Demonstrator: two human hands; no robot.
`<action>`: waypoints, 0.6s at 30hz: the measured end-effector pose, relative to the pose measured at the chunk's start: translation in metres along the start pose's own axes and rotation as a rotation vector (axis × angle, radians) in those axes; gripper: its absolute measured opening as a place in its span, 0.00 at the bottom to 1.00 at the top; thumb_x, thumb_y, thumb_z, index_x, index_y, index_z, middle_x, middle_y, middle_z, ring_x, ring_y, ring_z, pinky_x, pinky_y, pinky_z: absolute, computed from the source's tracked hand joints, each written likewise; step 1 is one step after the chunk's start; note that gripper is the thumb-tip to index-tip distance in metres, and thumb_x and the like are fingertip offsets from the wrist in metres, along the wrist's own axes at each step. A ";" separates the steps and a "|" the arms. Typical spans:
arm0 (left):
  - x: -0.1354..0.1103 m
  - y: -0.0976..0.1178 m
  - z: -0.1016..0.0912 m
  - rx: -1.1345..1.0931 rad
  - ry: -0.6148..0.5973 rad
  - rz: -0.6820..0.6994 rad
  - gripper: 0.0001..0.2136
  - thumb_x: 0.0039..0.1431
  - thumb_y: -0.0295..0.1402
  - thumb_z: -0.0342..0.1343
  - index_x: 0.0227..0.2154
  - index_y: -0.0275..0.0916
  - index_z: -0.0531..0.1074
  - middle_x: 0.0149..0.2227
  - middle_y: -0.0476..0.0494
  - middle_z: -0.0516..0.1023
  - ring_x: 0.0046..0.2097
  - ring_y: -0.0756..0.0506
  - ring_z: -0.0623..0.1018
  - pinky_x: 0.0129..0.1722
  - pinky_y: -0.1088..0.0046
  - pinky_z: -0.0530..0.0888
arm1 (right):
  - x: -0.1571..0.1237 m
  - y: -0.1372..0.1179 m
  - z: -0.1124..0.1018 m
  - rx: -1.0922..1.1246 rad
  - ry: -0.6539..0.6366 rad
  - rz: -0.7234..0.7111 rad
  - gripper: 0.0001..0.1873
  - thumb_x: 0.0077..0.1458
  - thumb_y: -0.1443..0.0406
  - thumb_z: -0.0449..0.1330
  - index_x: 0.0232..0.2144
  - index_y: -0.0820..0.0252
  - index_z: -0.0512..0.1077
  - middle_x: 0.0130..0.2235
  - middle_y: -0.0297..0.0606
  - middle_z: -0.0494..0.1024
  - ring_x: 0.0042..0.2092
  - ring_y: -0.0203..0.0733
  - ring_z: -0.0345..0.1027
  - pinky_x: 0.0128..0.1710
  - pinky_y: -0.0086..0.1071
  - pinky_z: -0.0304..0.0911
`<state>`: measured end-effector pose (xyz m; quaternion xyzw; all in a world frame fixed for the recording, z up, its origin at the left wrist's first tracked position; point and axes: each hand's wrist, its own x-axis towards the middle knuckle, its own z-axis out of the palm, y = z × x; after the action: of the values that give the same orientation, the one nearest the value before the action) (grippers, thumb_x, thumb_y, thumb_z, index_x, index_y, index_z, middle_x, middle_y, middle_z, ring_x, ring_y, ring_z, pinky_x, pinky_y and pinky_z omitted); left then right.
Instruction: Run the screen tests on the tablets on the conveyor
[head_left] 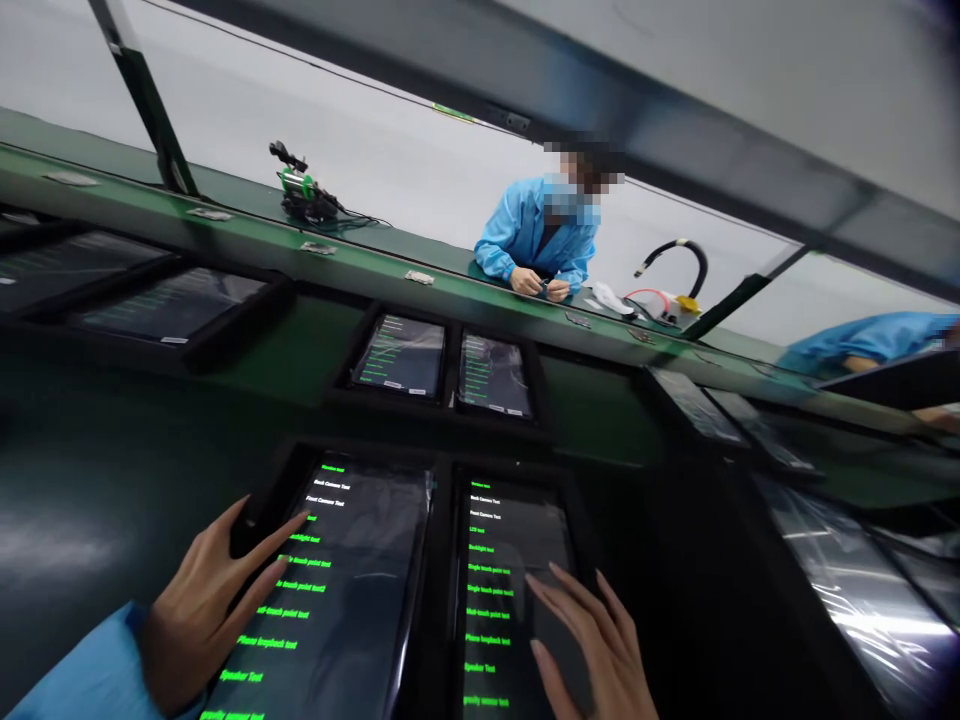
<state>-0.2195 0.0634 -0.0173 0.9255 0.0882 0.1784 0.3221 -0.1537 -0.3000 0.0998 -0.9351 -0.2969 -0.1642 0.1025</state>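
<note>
Two tablets lie side by side in a black holder (442,560), their dark screens listing tests in green and white text. My left hand (202,600) is at the left edge of the left tablet (360,590), fingers spread and fingertips over its text list. Above the right tablet (487,590) is my right hand (592,640), its fingers apart and curved over the screen. Neither hand grasps anything. Whether the fingertips touch the glass I cannot tell.
Beyond are two more lit tablets (401,355) in a black tray. Others lie at left (172,305) and, film-covered, at right (862,590). A co-worker in blue (517,230) leans on the far green bench, near a black-and-green device (300,190). An overhead beam (480,80) crosses above.
</note>
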 end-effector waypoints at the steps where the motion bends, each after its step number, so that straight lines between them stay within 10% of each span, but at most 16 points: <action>1: 0.000 0.001 0.000 0.013 -0.005 0.000 0.18 0.66 0.46 0.39 0.55 0.59 0.65 0.60 0.45 0.55 0.58 0.35 0.63 0.57 0.41 0.63 | 0.005 0.003 -0.001 -0.028 -0.043 -0.035 0.19 0.62 0.58 0.52 0.55 0.49 0.59 0.52 0.30 0.74 0.56 0.46 0.65 0.61 0.44 0.49; 6: 0.001 0.008 -0.005 0.096 0.034 -0.007 0.19 0.67 0.45 0.38 0.58 0.59 0.60 0.61 0.45 0.53 0.57 0.33 0.64 0.54 0.42 0.67 | 0.030 0.010 0.005 -0.034 -0.163 -0.092 0.21 0.63 0.59 0.52 0.56 0.53 0.55 0.55 0.30 0.71 0.59 0.39 0.61 0.64 0.37 0.14; 18: 0.006 -0.006 -0.015 0.111 0.059 0.099 0.22 0.68 0.43 0.40 0.63 0.57 0.46 0.60 0.41 0.53 0.59 0.31 0.62 0.54 0.45 0.66 | 0.039 0.001 0.029 0.039 -0.201 -0.077 0.17 0.64 0.60 0.52 0.54 0.52 0.57 0.52 0.31 0.74 0.59 0.40 0.60 0.62 0.44 0.13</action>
<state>-0.2204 0.0783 -0.0087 0.9395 0.0617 0.2160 0.2586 -0.1156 -0.2717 0.0871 -0.9325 -0.3447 -0.0678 0.0839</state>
